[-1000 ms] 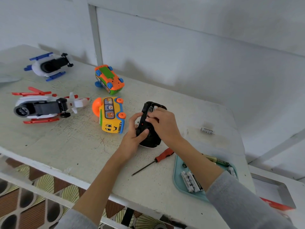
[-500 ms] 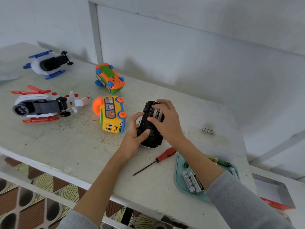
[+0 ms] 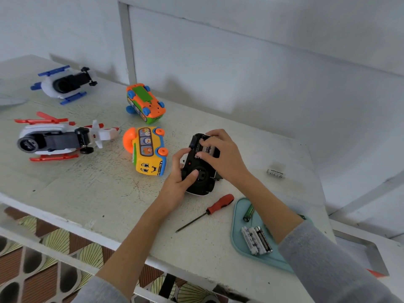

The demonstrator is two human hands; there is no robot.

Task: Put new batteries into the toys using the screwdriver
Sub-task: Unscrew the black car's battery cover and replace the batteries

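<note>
A black toy (image 3: 200,178) lies underside up at the middle of the white table (image 3: 87,193). My left hand (image 3: 178,178) grips its near left side, thumb across the base. My right hand (image 3: 223,155) lies over its open battery bay, fingertips pressing on a white battery (image 3: 208,149) seated there. The red-handled screwdriver (image 3: 209,209) lies loose on the table just in front of the toy. A teal tray (image 3: 238,241) at the right front holds a green battery (image 3: 248,213) and several white ones (image 3: 256,239). One loose white battery (image 3: 276,173) lies to the right.
A yellow bus toy (image 3: 148,150) stands just left of the black toy. An orange-green car (image 3: 144,102) lies upturned behind it. A red-white helicopter (image 3: 59,138) and a blue-white one (image 3: 64,84) lie at the left. A white wall runs along the table's back.
My right hand has shifted from the toy's left edge onto the battery bay, where a white battery now shows under the fingertips. My left hand has kept its grip.
</note>
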